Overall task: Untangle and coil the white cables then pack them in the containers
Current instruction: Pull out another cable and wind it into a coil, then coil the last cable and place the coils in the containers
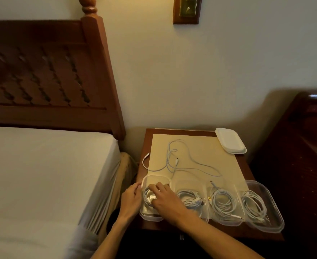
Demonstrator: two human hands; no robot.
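Observation:
Several clear plastic containers stand in a row along the front of the bedside table (247, 231). The leftmost container (156, 177) holds a coiled white cable (146, 197). My right hand (166, 200) reaches into it and presses down on the coil with spread fingers. My left hand (131, 199) holds the container's left rim. The three containers to the right (190, 200), (224, 202), (255, 206) each hold a coiled white cable. A loose tangle of white cables (174, 161) lies on the beige mat (210, 156) behind the row.
A stack of white lids (230, 140) sits at the table's back right corner. A bed with a white sheet (41, 174) and a wooden headboard (51, 71) is close on the left. Dark wooden furniture (303, 156) stands on the right.

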